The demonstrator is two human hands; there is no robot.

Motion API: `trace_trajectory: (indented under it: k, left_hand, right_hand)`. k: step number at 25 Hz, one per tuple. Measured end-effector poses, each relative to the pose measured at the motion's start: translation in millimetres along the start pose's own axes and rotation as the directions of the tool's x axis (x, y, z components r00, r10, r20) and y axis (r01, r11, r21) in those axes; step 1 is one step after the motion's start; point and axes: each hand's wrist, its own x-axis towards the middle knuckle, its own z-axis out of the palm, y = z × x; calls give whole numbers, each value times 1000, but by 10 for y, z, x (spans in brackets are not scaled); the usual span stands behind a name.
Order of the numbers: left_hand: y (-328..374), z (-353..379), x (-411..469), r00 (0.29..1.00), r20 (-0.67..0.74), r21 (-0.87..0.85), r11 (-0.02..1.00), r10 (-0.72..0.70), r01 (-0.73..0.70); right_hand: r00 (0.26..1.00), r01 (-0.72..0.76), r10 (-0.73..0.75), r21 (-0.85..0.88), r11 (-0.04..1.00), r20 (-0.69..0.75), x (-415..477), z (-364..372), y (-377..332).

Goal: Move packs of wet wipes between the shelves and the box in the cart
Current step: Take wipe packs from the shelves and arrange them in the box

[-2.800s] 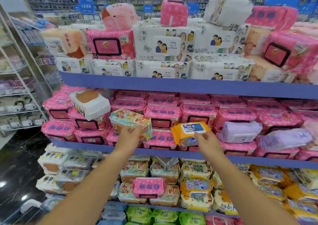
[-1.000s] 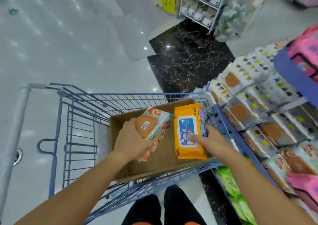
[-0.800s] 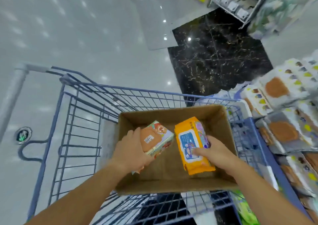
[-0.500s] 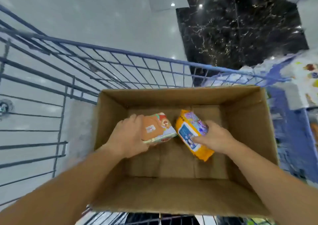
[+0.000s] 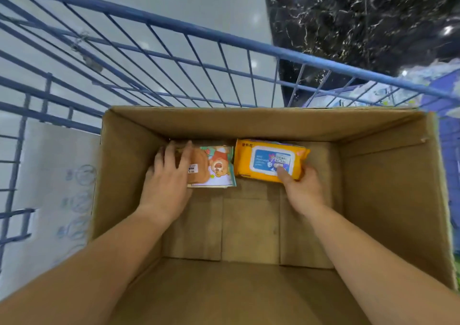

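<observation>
Both my arms reach down into the open cardboard box [image 5: 388,175] inside the blue wire cart [image 5: 174,26]. A bear-print pack of wet wipes [image 5: 214,168] lies flat on the box floor against the far wall, with my left hand [image 5: 166,175] gripping its left end. Beside it on the right lies an orange pack of wet wipes [image 5: 268,159] with a blue-and-white lid label. My right hand [image 5: 303,187] holds that pack's near right corner, thumb pressed on the label. The two packs sit side by side, nearly touching.
A pale flattened carton sheet [image 5: 57,195] stands between the box and the cart's left wall. Beyond the cart are grey floor tiles and a black marble patch [image 5: 361,21]. A blue shelf edge with blurred packs [image 5: 435,85] shows at the right.
I turned from the shelf to the cart carrying both packs, then lowered them into the box. They went from tilted in mid-air to lying flat against the box's far wall.
</observation>
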Motion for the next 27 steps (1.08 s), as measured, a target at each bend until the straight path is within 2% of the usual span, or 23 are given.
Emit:
trace_trajectory:
  k: [3, 5, 9, 13, 16, 19, 21, 23, 27]
  left_hand:
    - [37, 14, 182, 1000, -16, 108, 994, -6, 8]
    - [51, -20, 321, 997, -46, 43, 997, -56, 58]
    - [80, -111, 465, 995, -83, -57, 997, -60, 55]
    - [215, -293, 413, 988, 85, -243, 959, -130, 147]
    - [368, -557, 281, 969, 160, -524, 816, -189, 245]
    - [519, -781, 35, 943, 272, -781, 528, -194, 334]
    - [602, -943, -169, 908, 398, -841, 343, -131, 418]
    - [665, -1176, -401, 885, 459, -842, 279, -83, 462]
    - [836, -1864, -988, 923, 383, -889, 286, 35, 358]
  right_hand:
    - [995, 98, -98, -57, 994, -1, 118, 41, -108]
    - [995, 96, -96, -78, 992, -2, 169, 45, -161]
    - [993, 114, -115, -64, 991, -3, 209, 50, -188]
    - [989, 144, -148, -184, 972, -9, 91, -32, -242]
    - [981, 189, -193, -168, 967, -3, -143, -167, -267]
    - [983, 173, -171, -30, 984, 65, -478, -296, -334]
    - [976, 188, -193, 57, 981, 97, -781, -413, -367]
    - [975, 194, -208, 153, 969, 82, -1113, -572, -417]
    - [976, 212, -217, 289, 933, -17, -1880, -1024, -634]
